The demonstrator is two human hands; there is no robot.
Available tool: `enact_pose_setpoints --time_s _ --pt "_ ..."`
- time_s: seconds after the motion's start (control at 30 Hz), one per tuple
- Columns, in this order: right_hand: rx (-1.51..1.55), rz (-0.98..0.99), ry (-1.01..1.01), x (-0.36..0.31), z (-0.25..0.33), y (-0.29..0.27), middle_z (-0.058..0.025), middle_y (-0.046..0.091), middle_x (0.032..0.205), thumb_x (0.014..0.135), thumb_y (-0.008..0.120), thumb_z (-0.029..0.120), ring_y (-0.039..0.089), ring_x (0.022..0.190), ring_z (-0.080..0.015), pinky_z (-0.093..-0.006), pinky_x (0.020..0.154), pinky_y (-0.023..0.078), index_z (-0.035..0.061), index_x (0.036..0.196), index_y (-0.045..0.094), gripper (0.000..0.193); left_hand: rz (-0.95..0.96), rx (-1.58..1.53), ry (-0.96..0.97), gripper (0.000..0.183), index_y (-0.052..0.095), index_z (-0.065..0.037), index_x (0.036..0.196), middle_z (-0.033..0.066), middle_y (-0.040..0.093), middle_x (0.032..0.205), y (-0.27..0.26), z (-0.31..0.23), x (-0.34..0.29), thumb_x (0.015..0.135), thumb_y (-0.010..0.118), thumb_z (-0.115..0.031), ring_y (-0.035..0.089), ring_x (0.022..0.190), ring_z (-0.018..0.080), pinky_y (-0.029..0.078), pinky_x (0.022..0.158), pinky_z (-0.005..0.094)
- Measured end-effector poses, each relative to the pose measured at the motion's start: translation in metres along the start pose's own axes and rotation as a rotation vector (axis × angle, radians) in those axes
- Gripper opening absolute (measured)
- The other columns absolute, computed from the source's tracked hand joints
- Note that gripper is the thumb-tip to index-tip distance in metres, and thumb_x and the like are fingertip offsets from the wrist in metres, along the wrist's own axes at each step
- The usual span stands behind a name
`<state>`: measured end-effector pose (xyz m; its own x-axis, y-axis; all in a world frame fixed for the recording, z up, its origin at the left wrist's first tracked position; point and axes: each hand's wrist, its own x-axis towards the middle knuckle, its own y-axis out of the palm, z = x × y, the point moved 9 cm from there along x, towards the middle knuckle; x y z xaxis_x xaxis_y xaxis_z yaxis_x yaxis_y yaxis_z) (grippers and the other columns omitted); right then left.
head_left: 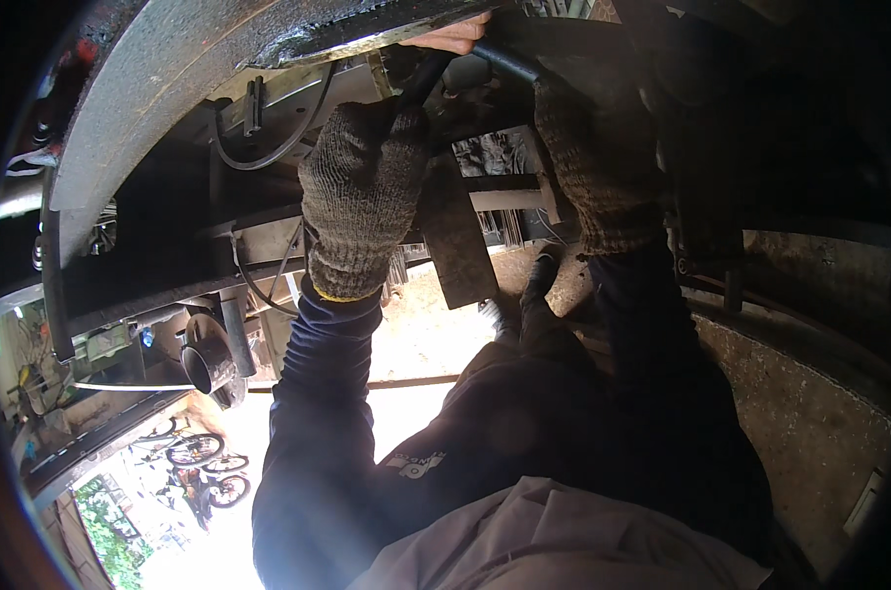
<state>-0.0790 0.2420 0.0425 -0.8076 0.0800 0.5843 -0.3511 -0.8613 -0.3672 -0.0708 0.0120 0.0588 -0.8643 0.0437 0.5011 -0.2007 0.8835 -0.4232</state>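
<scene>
My left hand (362, 187), in a dirty grey knitted glove with a yellow cuff edge, is raised and closed round a dark rod (428, 77). My right hand (593, 162), in a matching glove, is also raised, its fingers wrapped on a black tube (504, 61). The rod and tube slant toward each other; whether they join cannot be seen. Between their upper ends, another person's bare hand (452, 36) reaches in under a large curved metal piece (160, 98). Shadow hides much of my right fingers.
A flat metal plate (455, 241) hangs between my forearms. Metal beams, a thin curved cable (268, 157) and an open pipe end (207, 366) are at the left. A rusty panel (809, 383) stands at the right. Bicycles (205, 462) are in bright light beyond.
</scene>
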Motion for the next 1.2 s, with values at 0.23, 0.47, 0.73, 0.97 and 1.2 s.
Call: enact_pose_setpoints --time_s 0.23,0.47,0.73,0.97,1.2 --pt "-0.027 -0.053 -0.048 0.001 0.003 -0.002 -0.0151 0.075 0.108 0.094 0.070 0.025 0.074 0.098 -0.0321 -0.0400 0.088 0.059 0.0082 0.113 0.073 0.026 0.004 0.060 -0.003 0.023 0.070 0.001 0.100 0.0132 0.073 0.090 -0.001 0.000 0.000 0.096 0.072 -0.022 0.068 0.079 0.0199 0.052 0.074 0.0336" --pt "0.002 -0.064 -0.016 0.000 -0.001 -0.003 -0.0150 0.075 0.108 0.093 0.070 0.023 0.075 0.097 -0.0316 -0.0395 0.088 0.060 0.0074 0.114 0.073 0.026 0.006 0.048 0.035 0.020 0.068 -0.002 0.098 0.0114 0.074 0.085 0.001 -0.004 0.003 0.097 0.073 -0.021 0.072 0.074 0.0196 0.055 0.068 0.0319" --pt "-0.021 -0.051 0.014 0.000 0.003 -0.002 -0.0147 0.075 0.110 0.093 0.070 0.022 0.074 0.101 -0.0307 -0.0391 0.090 0.059 0.0072 0.117 0.072 0.028 0.022 0.080 0.001 0.023 0.069 -0.001 0.098 0.0130 0.073 0.086 0.001 0.000 0.000 0.096 0.073 -0.023 0.070 0.075 0.0219 0.053 0.072 0.0332" --pt "0.114 -0.038 0.083 -0.002 -0.011 0.002 -0.0145 0.075 0.112 0.093 0.070 0.023 0.074 0.103 -0.0289 -0.0386 0.091 0.059 0.0081 0.118 0.072 0.029 0.000 0.025 -0.023 0.023 0.070 -0.001 0.097 0.0130 0.072 0.084 0.001 -0.001 0.001 0.097 0.072 -0.024 0.069 0.075 0.0216 0.053 0.072 0.0345" --pt "0.066 -0.013 0.106 -0.003 -0.017 0.006 -0.0121 0.075 0.108 0.093 0.072 0.018 0.073 0.097 -0.0241 -0.0342 0.085 0.059 0.0052 0.117 0.071 0.027 0.080 0.136 0.025 0.026 0.068 -0.001 0.108 0.0151 0.075 0.097 0.000 0.002 0.000 0.091 0.077 -0.019 0.074 0.087 0.0255 0.057 0.078 0.0347"
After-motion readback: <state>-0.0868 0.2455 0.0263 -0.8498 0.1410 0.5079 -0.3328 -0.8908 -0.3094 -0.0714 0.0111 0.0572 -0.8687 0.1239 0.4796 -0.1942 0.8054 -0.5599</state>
